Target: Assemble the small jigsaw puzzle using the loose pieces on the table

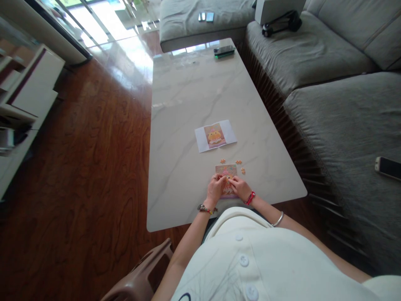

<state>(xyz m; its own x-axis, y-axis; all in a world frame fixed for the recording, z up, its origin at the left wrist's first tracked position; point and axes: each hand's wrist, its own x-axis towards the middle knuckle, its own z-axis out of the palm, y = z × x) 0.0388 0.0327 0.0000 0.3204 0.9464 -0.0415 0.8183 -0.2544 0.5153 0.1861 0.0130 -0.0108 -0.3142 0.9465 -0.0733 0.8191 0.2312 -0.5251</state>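
Observation:
A small jigsaw puzzle lies near the front edge of the table, mostly assembled as far as it shows. My left hand rests over its left side, fingers drawn together in a pinch. From the right, my right hand reaches over the puzzle with its fingers closed, their tips close to those of my left hand. Whatever is between the fingertips is too small to make out. Beyond the puzzle lie loose orange puzzle pieces, three in all. The hands cover the middle of the puzzle.
A creased picture sheet lies beyond the pieces on the marble-patterned table. A dark phone-like stack sits at the far end. Grey sofas stand right and behind. A plastic stool is at lower left.

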